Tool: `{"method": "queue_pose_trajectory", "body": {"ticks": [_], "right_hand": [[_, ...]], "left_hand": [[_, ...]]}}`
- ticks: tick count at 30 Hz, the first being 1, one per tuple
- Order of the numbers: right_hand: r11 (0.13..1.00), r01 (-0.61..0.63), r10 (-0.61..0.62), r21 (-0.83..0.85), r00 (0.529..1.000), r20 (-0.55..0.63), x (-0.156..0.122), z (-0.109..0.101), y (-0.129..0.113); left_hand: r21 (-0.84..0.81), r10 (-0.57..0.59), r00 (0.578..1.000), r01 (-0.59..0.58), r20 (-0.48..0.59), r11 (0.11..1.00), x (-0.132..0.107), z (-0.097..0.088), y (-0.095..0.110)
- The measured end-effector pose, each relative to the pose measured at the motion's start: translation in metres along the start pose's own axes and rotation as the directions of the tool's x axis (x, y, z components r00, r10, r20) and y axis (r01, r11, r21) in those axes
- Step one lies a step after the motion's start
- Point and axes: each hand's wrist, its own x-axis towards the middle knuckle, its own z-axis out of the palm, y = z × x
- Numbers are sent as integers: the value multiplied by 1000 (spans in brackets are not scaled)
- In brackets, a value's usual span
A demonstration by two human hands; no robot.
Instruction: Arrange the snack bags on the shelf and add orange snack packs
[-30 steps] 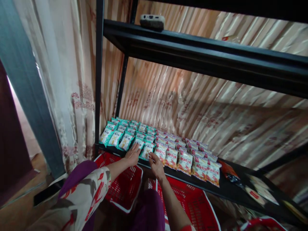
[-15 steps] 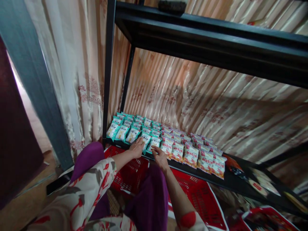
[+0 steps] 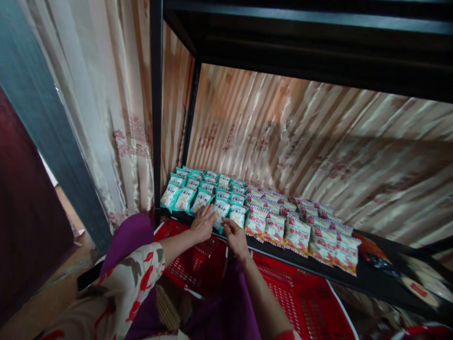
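Note:
Rows of small green-and-white snack packets (image 3: 203,200) stand on the left part of a low black shelf. My left hand (image 3: 204,223) lies with its fingers stretched out against the front row, at the left side of one packet (image 3: 220,212). On that same packet's lower right corner, the bent fingers of my right hand (image 3: 236,238) are closed in a pinch. Another green packet (image 3: 238,215) stands just behind and right of my right hand. White-and-orange snack packets (image 3: 274,226) fill the rows further right.
Below the shelf sit a red basket (image 3: 198,259) between my knees and another red basket (image 3: 300,297) to the right. A dark orange bag (image 3: 375,252) and pale flat packages (image 3: 424,278) lie along the shelf. A black post (image 3: 156,118) rises at the left.
The view has shifted, so the shelf and packets appear further right. My right hand's fingers have come in onto the packet's lower corner; my left hand stays against the front row.

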Motion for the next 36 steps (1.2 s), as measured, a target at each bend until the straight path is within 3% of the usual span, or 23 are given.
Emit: {"method": "queue_pose_trajectory", "body": {"ticks": [7, 20, 26, 31, 36], "right_hand": [[998, 15, -17, 55, 999, 40, 17, 25, -14], [996, 92, -93, 16, 979, 181, 43, 46, -20], [992, 130, -128, 1, 977, 171, 57, 57, -29], [990, 141, -144, 27, 970, 196, 61, 59, -27], [993, 73, -94, 95, 968, 234, 70, 58, -19]], "left_hand": [[-8, -30, 997, 29, -66, 1000, -4, -8, -16], [-19, -130, 984, 129, -122, 991, -9, -13, -26], [-5, -181, 974, 182, -136, 983, -15, -11, -34], [11, -220, 965, 224, -143, 975, -12, -8, -40], [24, -250, 957, 256, -144, 966, 1, -6, -47]]}}
